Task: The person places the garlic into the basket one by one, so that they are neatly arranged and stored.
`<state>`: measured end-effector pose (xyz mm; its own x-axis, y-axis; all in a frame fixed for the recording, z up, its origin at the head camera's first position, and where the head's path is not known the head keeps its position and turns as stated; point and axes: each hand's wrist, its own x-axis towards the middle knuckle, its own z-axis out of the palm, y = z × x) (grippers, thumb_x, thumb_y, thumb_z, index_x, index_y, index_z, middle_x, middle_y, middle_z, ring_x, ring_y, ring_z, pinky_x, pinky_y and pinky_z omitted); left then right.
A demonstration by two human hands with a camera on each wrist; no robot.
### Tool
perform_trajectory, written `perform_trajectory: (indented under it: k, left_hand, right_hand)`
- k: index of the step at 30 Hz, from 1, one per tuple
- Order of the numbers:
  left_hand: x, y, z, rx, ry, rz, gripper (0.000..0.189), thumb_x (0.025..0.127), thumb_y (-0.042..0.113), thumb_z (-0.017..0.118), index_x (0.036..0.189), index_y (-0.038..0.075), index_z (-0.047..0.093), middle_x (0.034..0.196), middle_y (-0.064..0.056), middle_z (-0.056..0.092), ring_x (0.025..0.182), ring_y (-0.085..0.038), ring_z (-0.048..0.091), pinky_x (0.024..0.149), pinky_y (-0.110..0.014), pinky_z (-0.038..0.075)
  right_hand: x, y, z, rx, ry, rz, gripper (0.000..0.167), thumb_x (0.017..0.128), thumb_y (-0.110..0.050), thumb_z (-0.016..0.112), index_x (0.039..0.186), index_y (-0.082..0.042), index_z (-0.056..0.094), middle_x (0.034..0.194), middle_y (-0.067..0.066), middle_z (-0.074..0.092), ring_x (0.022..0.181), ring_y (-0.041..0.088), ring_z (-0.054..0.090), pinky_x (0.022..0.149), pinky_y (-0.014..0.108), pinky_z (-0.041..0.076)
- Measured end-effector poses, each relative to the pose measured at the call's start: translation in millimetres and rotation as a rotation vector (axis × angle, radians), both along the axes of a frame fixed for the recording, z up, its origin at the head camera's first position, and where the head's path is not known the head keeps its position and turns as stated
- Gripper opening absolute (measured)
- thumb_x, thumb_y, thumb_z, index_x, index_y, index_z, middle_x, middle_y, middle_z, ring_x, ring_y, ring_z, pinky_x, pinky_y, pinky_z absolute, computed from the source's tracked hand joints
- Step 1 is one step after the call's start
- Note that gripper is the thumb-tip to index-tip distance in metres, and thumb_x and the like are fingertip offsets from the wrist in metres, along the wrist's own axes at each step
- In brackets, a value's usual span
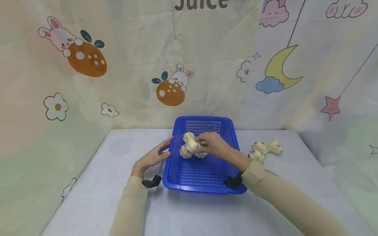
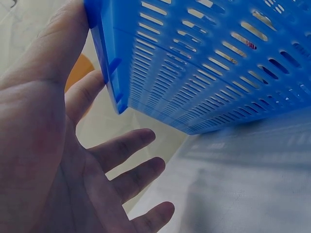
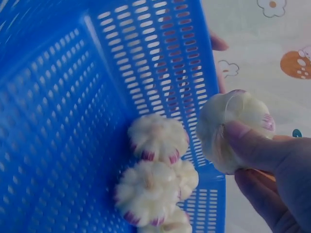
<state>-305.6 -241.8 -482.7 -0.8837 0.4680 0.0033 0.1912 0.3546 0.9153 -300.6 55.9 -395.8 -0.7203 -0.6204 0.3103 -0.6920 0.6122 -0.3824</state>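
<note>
Held garlic bulb (image 3: 238, 109): white, purple-streaked, up over the basket's 11 o'clock part
Right hand (image 1: 214, 144): at the bulb's 3 o'clock, thumb and fingers pinching it
Garlic in basket (image 3: 148, 189): several bulbs clustered below the held one, touching each other
Blue basket (image 1: 203, 189): slotted plastic, mid-table
Left hand (image 1: 152, 159): basket's 9 o'clock, thumb and index finger touching the rim, other fingers spread apart
Garlic on table (image 1: 260, 149): basket's 3 o'clock, three bulbs showing, grouped
White table (image 1: 124, 147): under basket and loose garlic
Cartoon cloth (image 1: 206, 65): 12 o'clock, behind table, bunnies, moon at 1 o'clock
Sleeves (image 1: 280, 196): beige, both arms
</note>
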Motion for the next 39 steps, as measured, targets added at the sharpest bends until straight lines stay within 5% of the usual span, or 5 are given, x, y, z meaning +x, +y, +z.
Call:
perform_trajectory:
  k: [13, 25, 32, 39]
  left_hand:
    - [0.3, -0.4, 2.2, -0.005, 0.009, -0.008, 0.068, 0.092, 0.047, 0.057, 0.149, 0.042, 0.020, 0.160, -0.002, 0.016, 0.147, -0.034, 0.015, 0.112, -0.062, 0.022]
    - [1.5, 1.2, 3.0, 0.002, -0.003, -0.005, 0.067, 0.092, 0.046, 0.056, 0.149, 0.042, 0.020, 0.160, -0.003, 0.017, 0.147, -0.033, 0.016, 0.112, -0.062, 0.022]
    - [1.6, 1.5, 3.8, -0.006, -0.007, 0.000, 0.067, 0.092, 0.047, 0.056, 0.148, 0.044, 0.020, 0.160, -0.001, 0.017, 0.147, -0.032, 0.016, 0.112, -0.062, 0.022]
    - [1.8, 1.6, 3.7, -0.011, -0.015, 0.005, 0.067, 0.091, 0.048, 0.056, 0.148, 0.044, 0.021, 0.160, 0.000, 0.017, 0.147, -0.033, 0.016, 0.112, -0.063, 0.021]
  right_hand:
    - [-4.4, -17, -6.2, -0.014, -0.188, -0.088, 0.046, 0.074, -0.030, 0.081, 0.111, -0.006, 0.069, 0.103, 0.006, 0.072, 0.092, 0.015, 0.069, 0.078, 0.025, 0.057]
    - [-4.4, -21, -12.7, -0.035, -0.407, 0.049, 0.035, 0.074, -0.023, 0.082, 0.100, -0.005, 0.068, 0.100, 0.007, 0.071, 0.092, 0.021, 0.071, 0.073, 0.025, 0.058]
    - [-4.0, -19, -15.1, 0.034, -0.450, 0.100, 0.029, 0.076, -0.026, 0.080, 0.098, -0.011, 0.069, 0.101, 0.004, 0.072, 0.093, 0.020, 0.071, 0.075, 0.026, 0.058]
    - [-7.7, -19, -24.0, 0.109, -0.393, 0.158, 0.028, 0.075, -0.031, 0.080, 0.094, -0.013, 0.072, 0.093, -0.002, 0.073, 0.085, 0.009, 0.068, 0.078, 0.025, 0.056]
